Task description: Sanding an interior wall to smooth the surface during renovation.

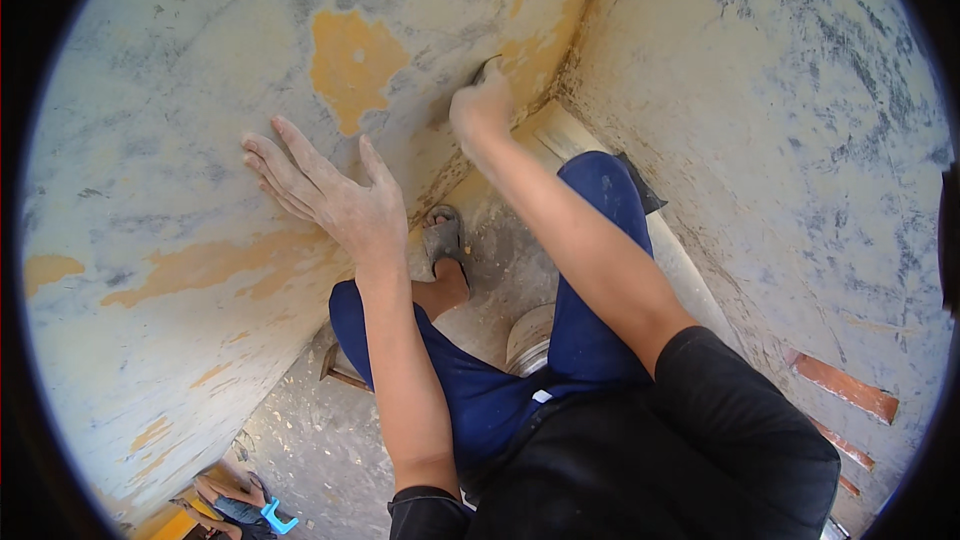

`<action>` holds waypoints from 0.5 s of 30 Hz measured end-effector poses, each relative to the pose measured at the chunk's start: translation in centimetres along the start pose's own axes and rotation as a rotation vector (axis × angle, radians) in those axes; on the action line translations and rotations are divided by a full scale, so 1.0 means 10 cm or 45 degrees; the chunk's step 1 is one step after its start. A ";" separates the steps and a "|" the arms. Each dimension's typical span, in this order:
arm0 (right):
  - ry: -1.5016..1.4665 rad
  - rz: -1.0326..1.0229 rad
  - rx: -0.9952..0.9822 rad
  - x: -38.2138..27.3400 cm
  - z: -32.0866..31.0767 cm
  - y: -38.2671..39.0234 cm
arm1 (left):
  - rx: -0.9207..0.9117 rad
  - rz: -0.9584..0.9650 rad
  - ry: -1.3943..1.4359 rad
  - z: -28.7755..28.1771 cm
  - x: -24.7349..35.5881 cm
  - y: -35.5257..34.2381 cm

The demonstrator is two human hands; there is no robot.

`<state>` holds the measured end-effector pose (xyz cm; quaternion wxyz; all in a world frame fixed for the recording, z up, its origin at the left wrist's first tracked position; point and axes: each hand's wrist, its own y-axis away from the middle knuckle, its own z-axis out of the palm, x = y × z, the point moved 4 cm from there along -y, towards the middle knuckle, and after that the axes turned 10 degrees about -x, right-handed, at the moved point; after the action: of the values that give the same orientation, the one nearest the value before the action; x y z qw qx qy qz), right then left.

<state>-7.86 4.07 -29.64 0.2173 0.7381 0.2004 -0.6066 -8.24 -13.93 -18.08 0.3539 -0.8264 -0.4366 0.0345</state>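
Observation:
My left hand [345, 202], dusted pale, spreads its fingers against or just off the patchy wall [215, 130]. Nothing is in it. Just beyond its fingertips, a yellow-orange patch [355, 65] shows through the whitish coat. My right hand [482, 108] is closed at the same wall, close to the inner corner. From its top pokes the dark edge of a small flat piece [487, 67]; my fingers cover most of it, so its kind cannot be made out.
A second wall [760, 130] rises on the right, with reddish slots [848, 388] low in it. A pale bucket [532, 335] stands between my legs. Another person [235, 505] is at lower left, near a light-blue object [279, 517]. Flecks dot the grey floor [320, 440].

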 end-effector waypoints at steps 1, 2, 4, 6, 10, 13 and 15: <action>0.148 -0.074 0.151 0.05 0.00 -0.02 | 0.004 0.011 0.012 0.03 0.05 -0.04; 0.143 -0.066 0.131 0.02 0.03 0.02 | 0.000 -0.001 -0.005 0.00 -0.01 -0.01; 0.170 -0.017 -0.098 -0.08 0.02 0.08 | -0.010 -0.021 -0.024 -0.06 -0.06 0.03; 0.036 0.061 -0.024 -0.03 0.01 -0.04 | 0.007 -0.015 -0.006 -0.03 0.00 -0.03; 0.116 -0.146 0.051 0.04 0.07 0.06 | -0.027 -0.008 -0.013 -0.01 0.01 -0.01; -0.192 0.068 -0.047 -0.04 0.03 -0.04 | 0.014 -0.002 -0.036 -0.07 -0.02 0.01; -0.005 -0.014 0.080 0.03 0.06 0.02 | -0.035 -0.027 -0.012 0.00 0.02 0.00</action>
<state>-8.18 3.55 -29.98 0.1912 0.7423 0.1847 -0.6151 -8.15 -13.79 -18.09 0.3409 -0.8262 -0.4475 0.0288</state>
